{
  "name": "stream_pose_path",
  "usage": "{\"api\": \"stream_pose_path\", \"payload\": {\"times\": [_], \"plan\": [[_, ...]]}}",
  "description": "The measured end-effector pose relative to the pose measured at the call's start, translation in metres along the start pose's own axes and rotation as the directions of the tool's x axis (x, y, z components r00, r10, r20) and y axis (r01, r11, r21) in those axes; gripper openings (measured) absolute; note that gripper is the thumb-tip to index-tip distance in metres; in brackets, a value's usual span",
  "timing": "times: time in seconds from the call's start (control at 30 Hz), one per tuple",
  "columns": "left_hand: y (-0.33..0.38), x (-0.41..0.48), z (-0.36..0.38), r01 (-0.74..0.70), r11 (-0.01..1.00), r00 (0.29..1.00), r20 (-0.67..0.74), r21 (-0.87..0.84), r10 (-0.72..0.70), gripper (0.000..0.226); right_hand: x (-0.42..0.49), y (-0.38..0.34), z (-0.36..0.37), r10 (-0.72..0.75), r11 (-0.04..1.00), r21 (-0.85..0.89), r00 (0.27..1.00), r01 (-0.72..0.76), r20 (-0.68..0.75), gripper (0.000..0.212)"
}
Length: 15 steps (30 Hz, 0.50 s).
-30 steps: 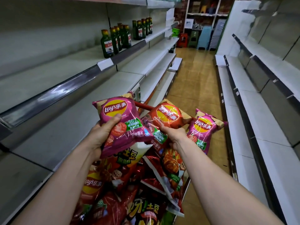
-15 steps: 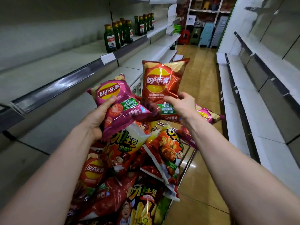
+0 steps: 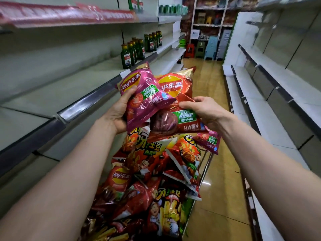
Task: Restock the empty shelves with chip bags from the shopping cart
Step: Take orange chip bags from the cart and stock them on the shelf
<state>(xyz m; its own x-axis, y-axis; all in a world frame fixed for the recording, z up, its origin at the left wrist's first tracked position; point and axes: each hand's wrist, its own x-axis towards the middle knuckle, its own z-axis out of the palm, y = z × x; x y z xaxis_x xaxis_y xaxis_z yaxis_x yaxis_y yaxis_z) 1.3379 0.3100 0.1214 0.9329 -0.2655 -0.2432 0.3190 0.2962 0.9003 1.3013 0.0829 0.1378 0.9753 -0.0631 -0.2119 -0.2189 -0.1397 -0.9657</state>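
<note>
Magenta and glossy, the small Lay's bag [image 3: 144,96] shows a yellow-red logo and a green label; my left hand [image 3: 119,111] grips it above the shopping cart [image 3: 205,166]. My right hand [image 3: 204,110] pinches the larger orange-red bag [image 3: 178,91], partly behind it, over the cart too.

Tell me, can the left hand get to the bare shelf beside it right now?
Probably yes. The shelf lies just to the left of the left hand, with nothing standing between them. The hand grips a purple chip bag, so it would arrive with that in it.
</note>
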Motion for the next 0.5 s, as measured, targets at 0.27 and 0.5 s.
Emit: {"api": "stream_pose_path", "payload": {"times": [0.27,0.5], "plan": [[0.016,-0.031,0.005,0.031,0.999,0.964,0.262,0.038,-0.04,0.038,-0.057,-0.001,0.028,0.003,0.996,0.086,0.988,0.011,-0.151,0.064],[0.007,-0.058,0.034,0.089,0.995,0.867,0.495,-0.043,-0.056,0.04,-0.142,0.006,0.003,-0.055,0.977,0.168,0.92,0.13,-0.388,0.077]]}}
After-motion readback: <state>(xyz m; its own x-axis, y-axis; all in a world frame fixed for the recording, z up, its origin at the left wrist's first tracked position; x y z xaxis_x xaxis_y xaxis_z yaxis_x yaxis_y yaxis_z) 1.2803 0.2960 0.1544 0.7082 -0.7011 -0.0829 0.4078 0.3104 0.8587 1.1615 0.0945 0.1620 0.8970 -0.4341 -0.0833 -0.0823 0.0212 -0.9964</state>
